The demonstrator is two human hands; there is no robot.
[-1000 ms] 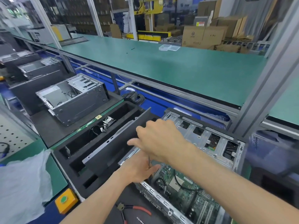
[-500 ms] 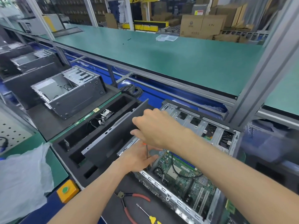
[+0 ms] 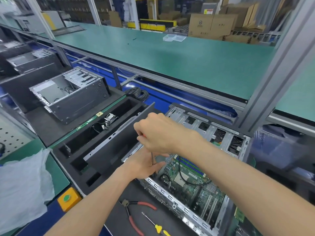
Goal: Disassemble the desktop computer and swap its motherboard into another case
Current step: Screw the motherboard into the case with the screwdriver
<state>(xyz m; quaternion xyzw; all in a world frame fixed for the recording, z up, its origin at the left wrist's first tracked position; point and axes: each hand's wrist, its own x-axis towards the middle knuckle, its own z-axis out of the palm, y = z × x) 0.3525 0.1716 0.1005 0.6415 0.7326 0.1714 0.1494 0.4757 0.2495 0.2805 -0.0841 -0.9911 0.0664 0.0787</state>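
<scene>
An open desktop case lies at the lower right with its green motherboard exposed inside. My right hand grips the handle of a screwdriver whose thin shaft points down at the board's near left corner. Below it, my left hand steadies the shaft between its fingers near the tip. A second, bare case stands open at the left on a black mat.
A black foam tray holding a side panel and loose cables sits between the two cases. Red-handled pliers and a yellow-handled screwdriver lie in front. An orange button box and a white plastic bag are at left.
The view has tilted down, showing more of the motherboard and the tools in front. Both hands stay together at the screwdriver over the board's corner.
</scene>
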